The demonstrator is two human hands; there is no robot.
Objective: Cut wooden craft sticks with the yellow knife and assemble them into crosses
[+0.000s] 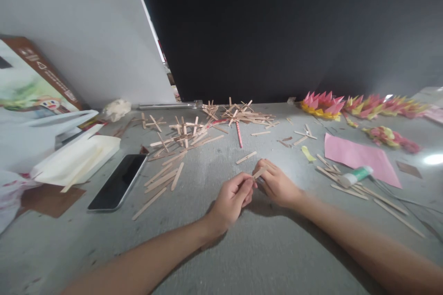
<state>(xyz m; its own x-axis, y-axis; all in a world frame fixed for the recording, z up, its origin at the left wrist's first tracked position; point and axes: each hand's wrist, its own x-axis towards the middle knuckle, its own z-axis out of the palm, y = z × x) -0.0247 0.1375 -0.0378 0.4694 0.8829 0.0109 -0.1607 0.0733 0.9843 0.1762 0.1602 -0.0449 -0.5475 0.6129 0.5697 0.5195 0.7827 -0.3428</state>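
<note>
My left hand (pixel 231 202) and my right hand (pixel 277 184) meet over the middle of the table. Both are closed on a wooden craft stick (pixel 260 172); its left end is pinched by my left thumb and fingers, while my right fingers wrap round it from the other side. Something small and dark shows under the stick, too little to name. Just beyond my hands lies a loose craft stick (pixel 246 157). A red-and-white pencil-like rod (pixel 239 135) points towards me from a pile of craft sticks (pixel 242 115), some of them joined in crosses.
To the left are a phone (pixel 118 182), a cream paper tray (pixel 79 159) and plastic bags (pixel 38 138). On the right lie a glue stick (pixel 356 176), pink paper (pixel 360 159), more craft sticks (pixel 389 199) and pink-yellow folded-paper pieces (pixel 321 103). A dark panel (pixel 277 32) stands behind.
</note>
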